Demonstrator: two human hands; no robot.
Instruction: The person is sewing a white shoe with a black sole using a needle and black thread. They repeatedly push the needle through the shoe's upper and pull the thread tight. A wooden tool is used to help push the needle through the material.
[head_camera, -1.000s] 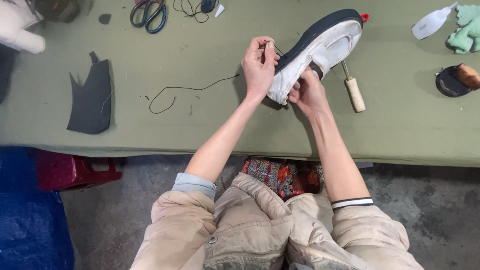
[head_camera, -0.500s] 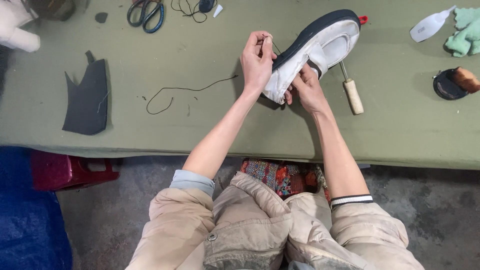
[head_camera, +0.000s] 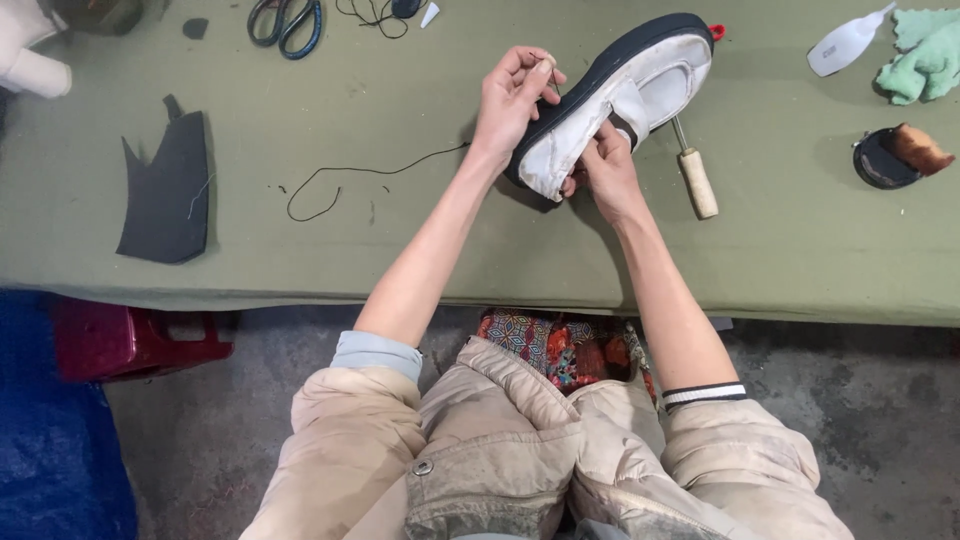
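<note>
A white shoe with a dark blue sole lies tilted on the green table, toe toward me. My right hand grips its near end from below. My left hand is raised beside the sole, fingers pinched on a thin needle with a black thread that trails left across the table. A wooden-handled awl lies just right of the shoe, partly under it.
A dark cut piece of material lies at the left. Scissors rest at the far edge. A green cloth, a white plastic tool and a small round dark tin are at the right. A red stool stands under the table.
My left hand has pulled up and a little to the left, away from the sole, drawing the thread. The shoe and my right hand have hardly shifted.
</note>
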